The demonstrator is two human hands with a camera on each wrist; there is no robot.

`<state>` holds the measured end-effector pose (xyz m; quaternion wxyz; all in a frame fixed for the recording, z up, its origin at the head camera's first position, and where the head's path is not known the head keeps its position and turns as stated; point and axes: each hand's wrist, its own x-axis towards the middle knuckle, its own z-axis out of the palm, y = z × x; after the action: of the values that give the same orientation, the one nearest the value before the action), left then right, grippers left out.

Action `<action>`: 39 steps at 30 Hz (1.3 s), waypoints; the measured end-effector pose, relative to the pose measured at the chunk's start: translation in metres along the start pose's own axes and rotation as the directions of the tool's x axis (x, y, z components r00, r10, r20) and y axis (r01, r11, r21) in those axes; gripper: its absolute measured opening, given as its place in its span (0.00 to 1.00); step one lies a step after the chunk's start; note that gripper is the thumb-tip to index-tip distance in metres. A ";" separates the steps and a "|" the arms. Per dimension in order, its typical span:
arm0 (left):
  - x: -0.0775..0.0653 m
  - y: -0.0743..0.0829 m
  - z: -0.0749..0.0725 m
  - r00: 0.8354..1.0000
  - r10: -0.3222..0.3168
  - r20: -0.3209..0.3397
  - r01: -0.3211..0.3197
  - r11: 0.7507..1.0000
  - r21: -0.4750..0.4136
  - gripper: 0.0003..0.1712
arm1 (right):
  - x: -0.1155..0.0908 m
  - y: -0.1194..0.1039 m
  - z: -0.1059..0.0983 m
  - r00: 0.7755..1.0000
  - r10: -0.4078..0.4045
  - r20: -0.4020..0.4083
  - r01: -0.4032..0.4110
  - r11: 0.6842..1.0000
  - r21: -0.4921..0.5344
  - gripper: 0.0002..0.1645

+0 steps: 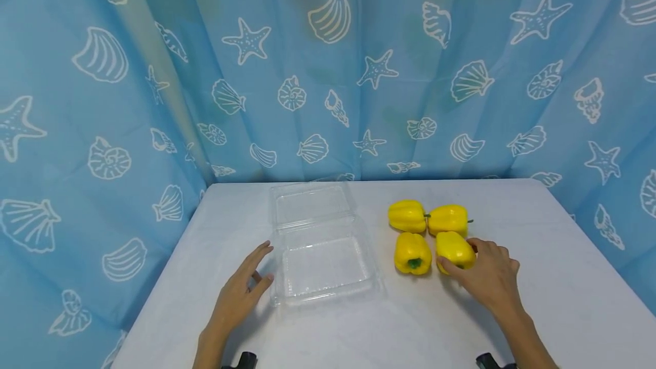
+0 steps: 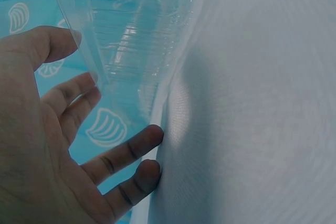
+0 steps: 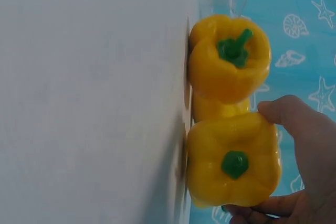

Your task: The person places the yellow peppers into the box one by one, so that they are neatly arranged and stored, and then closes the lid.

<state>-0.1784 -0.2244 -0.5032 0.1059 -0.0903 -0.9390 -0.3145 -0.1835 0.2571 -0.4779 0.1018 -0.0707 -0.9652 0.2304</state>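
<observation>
My right hand [image 1: 489,275] grips the front right yellow bell pepper [image 1: 454,248], thumb on its near left side and fingers on its right. In the right wrist view this bell pepper [image 3: 233,163] shows its green stem end, thumb and fingers at opposite sides. Three more yellow bell peppers lie close by: one to the left [image 1: 412,254], one behind it [image 1: 406,216] and one at back right [image 1: 448,220]. My left hand [image 1: 240,290] stays at the left edge of a clear plastic clamshell container [image 1: 328,266], its fingers spread loosely. Thumb and fingertips overlap the container's rim [image 2: 79,40] in the left wrist view.
The container's lid [image 1: 312,204] lies folded back toward the far side of the white table [image 1: 389,329]. Behind and beside the table hangs a blue curtain [image 1: 287,61] printed with shells and starfish.
</observation>
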 end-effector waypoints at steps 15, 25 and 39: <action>0.002 -0.002 0.000 1.000 0.002 -0.005 -0.002 1.000 0.004 0.32 | 0.006 0.007 -0.020 1.000 -0.003 0.000 0.003 0.995 0.101 0.58; 0.001 -0.002 -0.001 1.000 0.010 -0.005 -0.010 1.000 -0.010 0.32 | 0.007 0.001 -0.026 0.999 -0.030 0.036 0.025 0.992 0.126 0.60; 0.001 -0.006 0.000 0.999 0.050 -0.019 -0.050 0.999 -0.013 0.32 | 0.014 -0.007 -0.035 0.992 -0.123 0.034 0.118 0.986 0.119 0.57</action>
<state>-0.1805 -0.2290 -0.5061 0.1218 -0.1115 -0.9333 -0.3189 -0.1900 0.2688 -0.4417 0.0996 -0.0012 -0.9545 0.2813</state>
